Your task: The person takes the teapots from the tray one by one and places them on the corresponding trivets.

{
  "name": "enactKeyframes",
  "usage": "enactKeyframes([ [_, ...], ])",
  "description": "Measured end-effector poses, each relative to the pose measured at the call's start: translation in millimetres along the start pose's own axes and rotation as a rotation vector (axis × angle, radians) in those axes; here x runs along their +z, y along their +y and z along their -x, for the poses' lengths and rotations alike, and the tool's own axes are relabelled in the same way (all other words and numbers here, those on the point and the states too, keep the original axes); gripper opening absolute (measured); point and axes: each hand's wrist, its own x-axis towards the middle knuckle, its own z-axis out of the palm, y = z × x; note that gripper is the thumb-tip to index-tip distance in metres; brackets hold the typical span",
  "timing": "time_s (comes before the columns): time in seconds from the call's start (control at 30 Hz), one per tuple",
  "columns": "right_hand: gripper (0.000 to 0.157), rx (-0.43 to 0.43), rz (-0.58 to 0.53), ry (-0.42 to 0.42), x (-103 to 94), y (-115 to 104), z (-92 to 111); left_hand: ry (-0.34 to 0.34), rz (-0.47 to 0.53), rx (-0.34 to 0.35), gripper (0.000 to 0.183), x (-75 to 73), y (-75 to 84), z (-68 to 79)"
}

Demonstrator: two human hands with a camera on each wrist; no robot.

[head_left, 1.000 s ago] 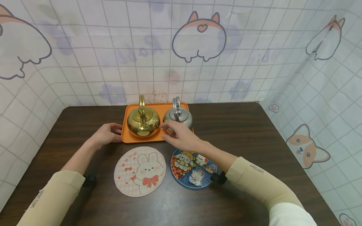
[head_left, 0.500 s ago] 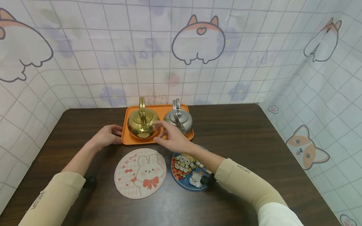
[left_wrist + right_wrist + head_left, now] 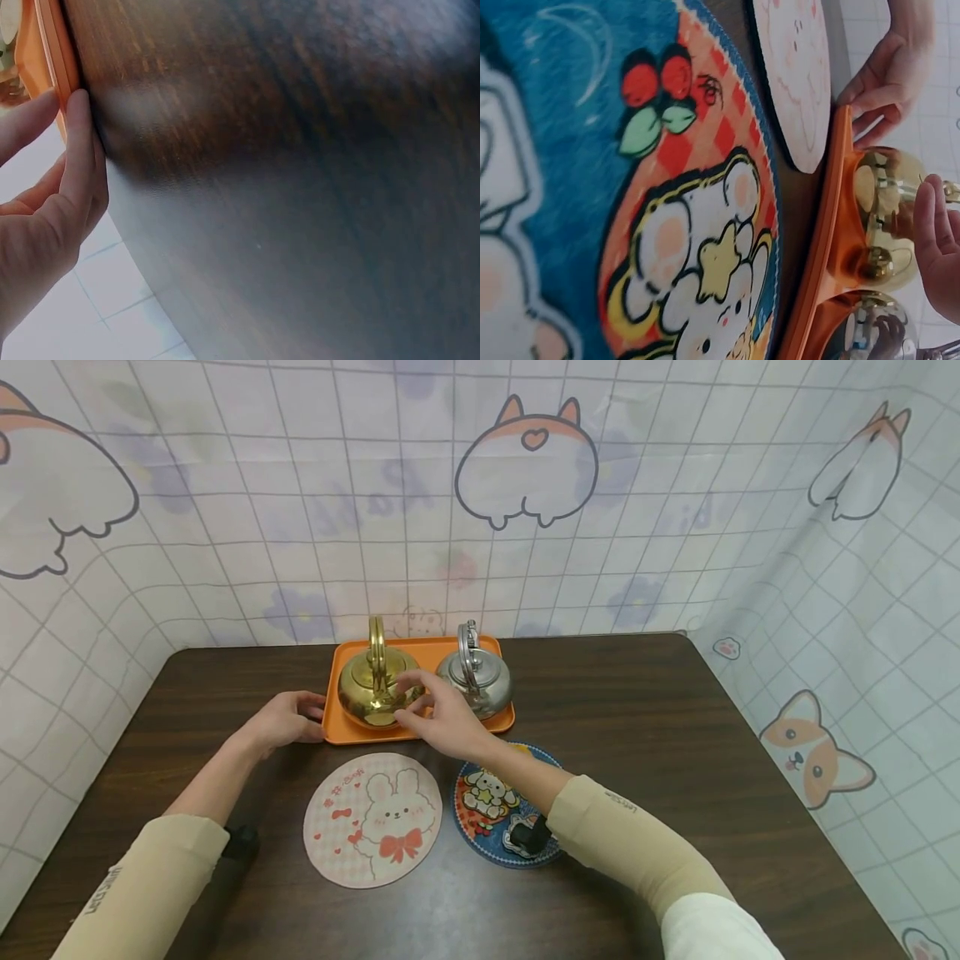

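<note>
An orange tray [image 3: 429,648] lies at the back of the table, with a gold kettle [image 3: 362,695] on its left and a silver kettle [image 3: 491,683] on its right. Both kettle handles stand upright. My left hand [image 3: 276,723] pinches the tray's left rim near the front corner; the left wrist view has the thumb and a finger on either side of that rim. Before the gold kettle's right side is my right hand [image 3: 444,717], its fingers loosely bent with nothing between them. In the right wrist view its fingers [image 3: 928,217] overlap the gold kettle; whether they touch it, I cannot tell.
A round pink rabbit mat [image 3: 337,839] lies in front of the tray. Right of it, a round blue cartoon mat [image 3: 480,843] is partly covered by my right forearm. Behind the dark wooden table [image 3: 637,693] hangs a white patterned cloth [image 3: 315,510].
My right hand has moved left, from in front of the silver kettle to in front of the gold one. The left hand stays at the tray's left edge.
</note>
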Motion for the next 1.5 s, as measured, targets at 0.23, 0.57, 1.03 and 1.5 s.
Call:
enactKeyframes([
  [0.23,0.045,0.026,-0.022,0.013,6.4,0.3,-5.6,-0.005,0.024,0.003,0.067,-0.1,-0.9,0.0],
  [0.57,0.044,0.059,-0.080,0.034,10.3,5.0,-12.2,-0.001,0.030,-0.007,0.069,0.0,-1.3,0.9],
  [1.03,0.047,0.139,-0.325,0.005,21.4,10.4,-21.6,0.001,0.037,-0.007,0.069,0.5,-0.9,0.9],
  [1.5,0.036,0.072,-0.338,0.100,31.2,18.2,-24.4,-0.022,0.069,0.021,0.069,-0.7,-6.7,0.1],
])
